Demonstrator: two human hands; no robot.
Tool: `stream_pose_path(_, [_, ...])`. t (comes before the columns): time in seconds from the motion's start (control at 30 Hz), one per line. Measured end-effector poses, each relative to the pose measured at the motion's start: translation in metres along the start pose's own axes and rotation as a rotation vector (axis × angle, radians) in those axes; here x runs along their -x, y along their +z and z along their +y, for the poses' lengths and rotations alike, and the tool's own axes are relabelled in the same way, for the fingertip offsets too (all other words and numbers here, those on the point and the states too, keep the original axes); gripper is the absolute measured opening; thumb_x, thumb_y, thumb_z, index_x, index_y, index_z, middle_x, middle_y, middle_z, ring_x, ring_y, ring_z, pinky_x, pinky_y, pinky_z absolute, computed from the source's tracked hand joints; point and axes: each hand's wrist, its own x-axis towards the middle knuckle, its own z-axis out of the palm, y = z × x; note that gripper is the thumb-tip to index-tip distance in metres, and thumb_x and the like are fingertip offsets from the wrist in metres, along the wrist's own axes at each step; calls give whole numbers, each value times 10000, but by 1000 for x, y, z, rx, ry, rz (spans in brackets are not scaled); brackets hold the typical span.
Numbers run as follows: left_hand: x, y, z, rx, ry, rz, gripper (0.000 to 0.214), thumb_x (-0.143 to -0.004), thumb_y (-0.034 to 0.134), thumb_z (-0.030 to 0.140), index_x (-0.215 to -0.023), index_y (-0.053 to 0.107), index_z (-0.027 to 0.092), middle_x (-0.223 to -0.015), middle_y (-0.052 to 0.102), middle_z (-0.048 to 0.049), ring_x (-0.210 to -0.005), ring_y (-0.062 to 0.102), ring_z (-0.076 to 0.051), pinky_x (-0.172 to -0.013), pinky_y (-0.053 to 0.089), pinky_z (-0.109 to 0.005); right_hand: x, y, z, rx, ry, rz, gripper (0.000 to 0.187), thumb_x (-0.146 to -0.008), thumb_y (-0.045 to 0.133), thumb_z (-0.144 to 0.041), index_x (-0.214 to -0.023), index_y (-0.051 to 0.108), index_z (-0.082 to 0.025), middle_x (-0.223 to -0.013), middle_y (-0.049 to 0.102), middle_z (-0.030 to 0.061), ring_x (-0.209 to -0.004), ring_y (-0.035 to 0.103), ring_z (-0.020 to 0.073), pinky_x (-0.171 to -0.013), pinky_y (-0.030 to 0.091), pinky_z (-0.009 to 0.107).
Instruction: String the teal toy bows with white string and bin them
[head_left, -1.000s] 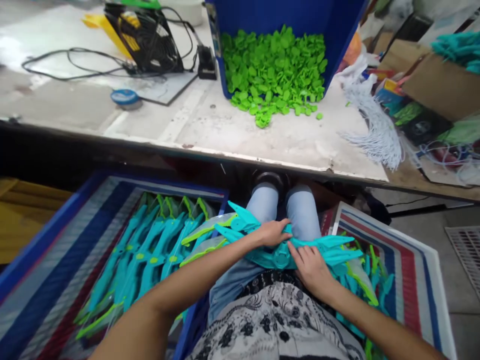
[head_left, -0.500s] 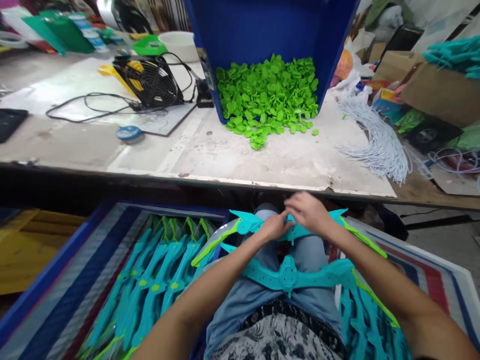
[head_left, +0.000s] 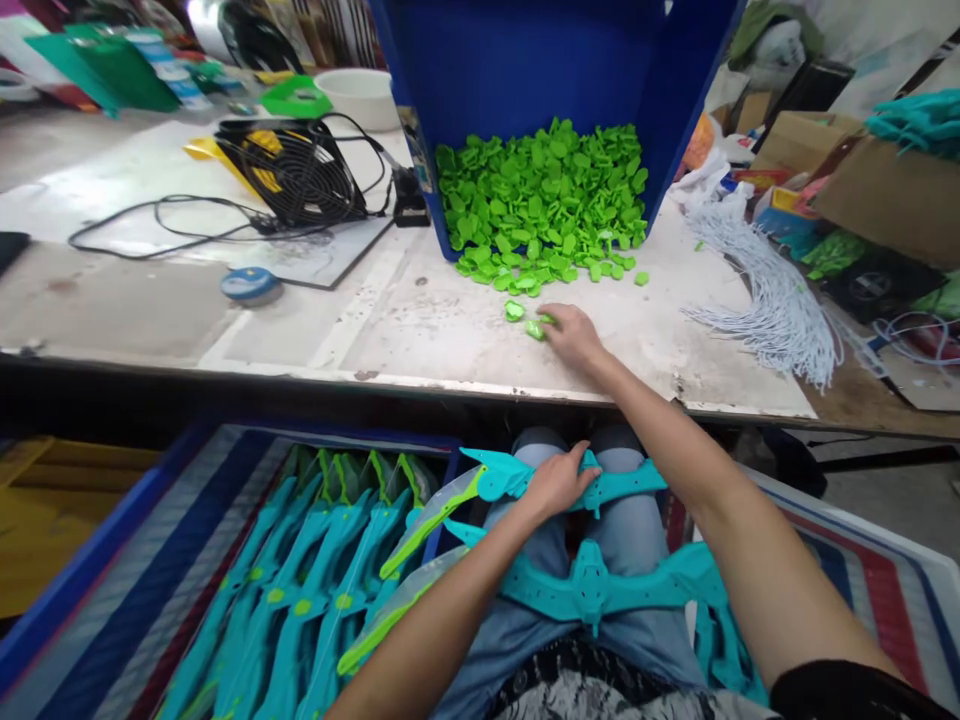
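My left hand (head_left: pixel 559 482) is closed around the middle of a teal plastic toy bow (head_left: pixel 626 487) with lime-green limbs, which lies across my knees. A second teal toy bow (head_left: pixel 645 592) rests nearer, across my thighs. My right hand (head_left: pixel 574 335) is on the tabletop, thumb and fingers pinched on a small green plastic piece (head_left: pixel 547 319). Two similar loose pieces lie just left of these fingertips, one of them a green cap (head_left: pixel 514 311). Behind them many such pieces (head_left: pixel 544 205) spill from a blue bin (head_left: pixel 525 65) tipped on its side.
At my left, a blue-rimmed crate (head_left: pixel 225 445) holds several strung toy bows (head_left: pixel 330 560). More teal bow parts (head_left: pixel 724 640) sit at my right. On the table are a black fan (head_left: pixel 300 175), a blue round tin (head_left: pixel 250 285) and a bundle of white strings (head_left: pixel 780 300).
My right hand has left the bow on my knees and reached forward to the green pieces on the table. My left hand stays on the bow. A few pieces now lie apart from the pile.
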Motion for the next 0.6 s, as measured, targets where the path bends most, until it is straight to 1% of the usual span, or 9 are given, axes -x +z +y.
stream_pose_path(0.1, [-1, -1, 3, -10, -6, -26, 602, -942, 406, 470, -1469, 356, 185, -1213, 668, -160, -1137, 625, -318, -919, 474, -389, 10, -27, 28, -135, 172, 61, 353, -886, 493, -302, -1184, 572, -132, -907, 691, 51, -789, 588, 165, -782, 466, 298])
stream_pose_path(0.17, [-2, 0, 4, -18, -3, -31, 602, -941, 409, 472, -1469, 356, 188, -1215, 668, -154, -1140, 623, -309, -922, 471, -378, 8, -44, 43, -180, 225, 8, 320, -896, 475, -341, -1088, 602, -119, -827, 683, 45, -726, 582, 148, -712, 464, 269])
stream_pose_path(0.2, [-3, 1, 4, -22, -2, -30, 603, -941, 409, 474, -1469, 355, 189, -1216, 668, -151, -1140, 624, -306, -921, 470, -372, 5, -51, 49, -182, 230, -33, 309, -905, 462, -348, -1037, 619, -116, -832, 687, 53, -729, 589, 145, -708, 466, 264])
stream_pose_path(0.23, [-3, 1, 4, -26, -4, -29, 604, -940, 407, 478, -1469, 353, 190, -1214, 669, -150, -1138, 625, -305, -919, 471, -368, 2, -57, 54, -164, 232, -72, 310, -912, 457, -350, -1007, 633, -113, -866, 696, 69, -753, 601, 148, -726, 471, 268])
stream_pose_path(0.3, [-4, 2, 3, -28, -8, -26, 612, -940, 405, 486, -1472, 348, 190, -1208, 671, -152, -1129, 630, -307, -912, 474, -367, -3, -68, 61, -71, 245, -123, 320, -907, 487, -344, -1043, 650, -105, -997, 703, 109, -858, 627, 175, -812, 475, 300])
stream_pose_path(0.37, [-4, 3, 2, -22, -4, -22, 613, -939, 407, 485, -1470, 354, 184, -1211, 669, -158, -1129, 630, -310, -913, 474, -368, -6, -79, 66, 45, 280, -129, 368, -888, 536, -329, -1153, 637, -94, -1122, 680, 143, -987, 625, 219, -902, 457, 341])
stream_pose_path(0.43, [-5, 2, 1, -11, 2, -22, 610, -939, 410, 478, -1466, 362, 175, -1225, 661, -164, -1139, 624, -313, -921, 470, -370, -5, -88, 71, 133, 329, -85, 423, -893, 531, -309, -1244, 602, -82, -1165, 663, 162, -1065, 609, 251, -950, 437, 374])
stream_pose_path(0.5, [-5, 2, 0, -6, 2, -28, 610, -939, 411, 475, -1466, 363, 172, -1234, 657, -162, -1146, 620, -312, -926, 468, -370, 1, -93, 73, 181, 343, -12, 428, -903, 506, -281, -1270, 590, -79, -1162, 658, 165, -1071, 607, 254, -964, 428, 383])
stream_pose_path(0.6, [-7, 2, 0, -7, -1, -34, 612, -936, 412, 484, -1466, 364, 181, -1236, 659, -150, -1144, 621, -304, -923, 469, -359, 14, -88, 68, 200, 239, 28, 372, -874, 547, -262, -1200, 636, -108, -1143, 647, 138, -969, 621, 216, -932, 440, 350])
